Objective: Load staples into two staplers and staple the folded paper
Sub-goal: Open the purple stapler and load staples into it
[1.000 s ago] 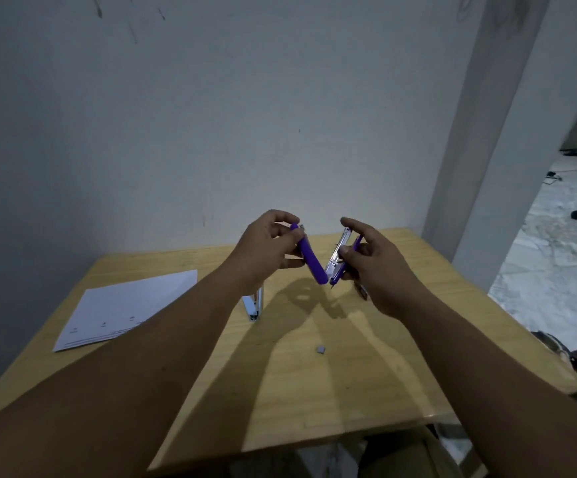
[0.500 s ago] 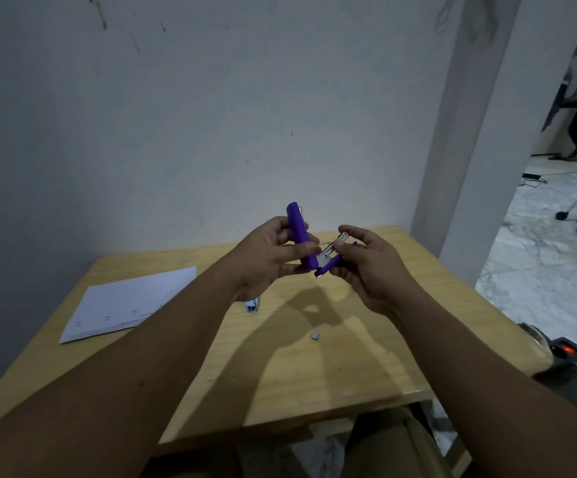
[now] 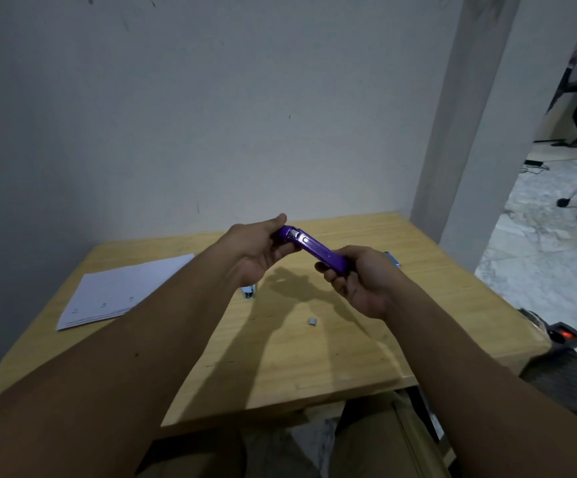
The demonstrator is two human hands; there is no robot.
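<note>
A purple stapler (image 3: 314,251) is held above the wooden table (image 3: 314,357), closed and slanting down to the right. My left hand (image 3: 259,251) grips its hinge end, where silver metal shows. My right hand (image 3: 363,281) wraps around its front end. A second, light-blue stapler (image 3: 249,292) lies on the table below my left wrist, mostly hidden by it. The folded white paper (image 3: 121,291) rests at the table's left. A small grey strip of staples (image 3: 313,321) lies on the table under my hands.
A blue and white object (image 3: 393,259) pokes out behind my right hand. The wall stands right behind the table, with a pillar at the right. A person stands in the far-right room, and a dark object with a red light (image 3: 564,336) sits on the floor.
The purple stapler was open, its lid swung up away from the metal magazine. Now the lid is folded down and the stapler is closed, held by both hands.
</note>
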